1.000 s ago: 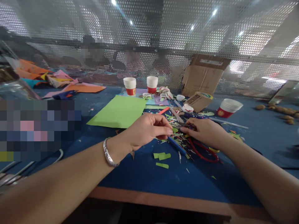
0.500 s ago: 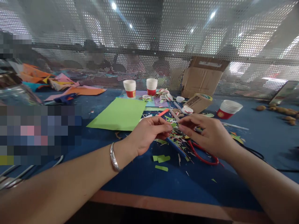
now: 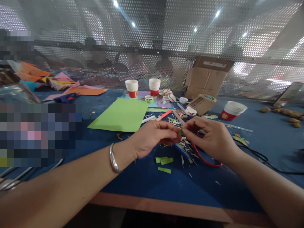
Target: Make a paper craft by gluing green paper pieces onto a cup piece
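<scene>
Both hands meet over a litter of paper scraps (image 3: pixel 184 146) on the blue table. Between their fingertips is a small green paper piece (image 3: pixel 180 131). My left hand (image 3: pixel 155 136), with a silver bangle on its wrist, pinches the near side of it, its fingertips partly hidden. On the other side, my right hand (image 3: pixel 210 136) grips it between thumb and fingers. Below the right hand lies a red loop (image 3: pixel 206 161), perhaps a scissors handle, partly covered. Several green paper strips (image 3: pixel 164 170) lie nearer the front edge. A large green paper sheet (image 3: pixel 120 114) lies beyond my left hand.
Stacked paper cups (image 3: pixel 131 88) stand at the back, with another stack (image 3: pixel 233 110) at right. A cardboard box (image 3: pixel 206 80) leans against the perforated metal screen (image 3: pixel 163 38). Coloured papers (image 3: pixel 83 91) lie at left, a black cable (image 3: pixel 258 155) at right. People sit behind the screen.
My left hand has moved slightly right, so the fingertips of both hands now meet. The green paper piece shows between them. Strips and sheet stay in place.
</scene>
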`<state>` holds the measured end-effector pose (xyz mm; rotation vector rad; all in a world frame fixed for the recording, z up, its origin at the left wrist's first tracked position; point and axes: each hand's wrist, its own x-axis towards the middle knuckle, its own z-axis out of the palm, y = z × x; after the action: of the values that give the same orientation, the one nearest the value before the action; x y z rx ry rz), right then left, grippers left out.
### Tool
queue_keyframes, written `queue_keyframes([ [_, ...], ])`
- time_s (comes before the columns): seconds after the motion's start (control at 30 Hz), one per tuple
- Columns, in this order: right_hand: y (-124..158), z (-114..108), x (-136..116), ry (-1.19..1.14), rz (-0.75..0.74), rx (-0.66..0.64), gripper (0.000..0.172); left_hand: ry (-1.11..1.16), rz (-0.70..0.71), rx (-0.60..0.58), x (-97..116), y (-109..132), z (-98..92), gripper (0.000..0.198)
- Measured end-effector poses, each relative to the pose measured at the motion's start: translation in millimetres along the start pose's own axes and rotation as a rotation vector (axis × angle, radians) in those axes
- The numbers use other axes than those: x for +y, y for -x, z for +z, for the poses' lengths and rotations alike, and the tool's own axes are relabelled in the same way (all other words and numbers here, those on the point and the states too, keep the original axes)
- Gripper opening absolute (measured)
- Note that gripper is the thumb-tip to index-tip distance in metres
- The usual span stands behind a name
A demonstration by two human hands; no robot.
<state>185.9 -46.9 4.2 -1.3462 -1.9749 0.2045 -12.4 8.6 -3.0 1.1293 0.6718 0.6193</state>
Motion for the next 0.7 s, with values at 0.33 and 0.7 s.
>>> queue_keyframes([
  [0.33, -2.2, 1.8, 1.0, -0.025, 0.015, -0.016, 0.007, -0.443, 0.305, 0.006, -7.6, -5.3, -4.3, 0.013],
  [0.7, -0.9, 2.5, -0.4, -0.03, 0.038, -0.032, 0.006, -0.715, 0.519, 0.009, -0.9, 3.2, -0.5, 0.01],
])
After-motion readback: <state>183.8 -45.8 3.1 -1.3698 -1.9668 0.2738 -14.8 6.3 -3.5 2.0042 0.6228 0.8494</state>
